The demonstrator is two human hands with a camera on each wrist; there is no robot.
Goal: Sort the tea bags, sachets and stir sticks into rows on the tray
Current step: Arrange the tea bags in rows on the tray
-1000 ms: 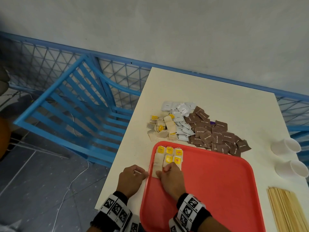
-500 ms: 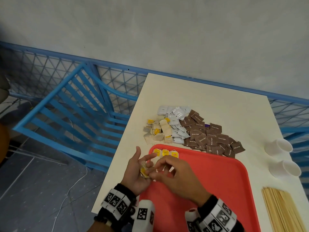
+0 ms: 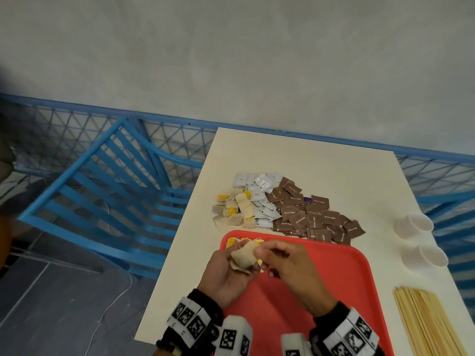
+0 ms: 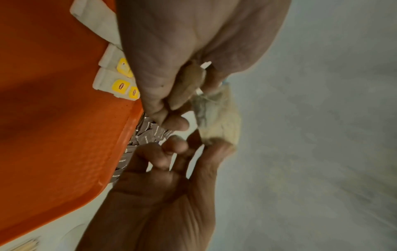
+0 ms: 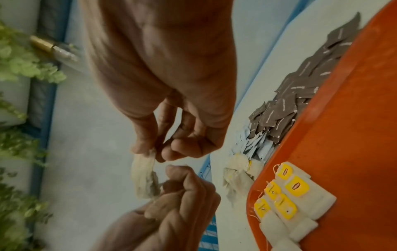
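Left hand: pinching tea bag, lifted clear for straightening.
Right hand: pinching its top, over tray.

The tray sits on the table at its near edge, toward the left side. Tea bags lie in the tray's far left corner, side by side and touching. Both hands meet above that corner, with one tea bag between them, clear of the tray. Behind the tray's far edge lies a heap: loose tea bags at its left, pale sachets in the middle, dark sachets at its right, just beside the rim. Two cups lie on their sides along the table's right edge. Stir sticks lie at the near right corner, right of the tray. A chair stands left of the table.
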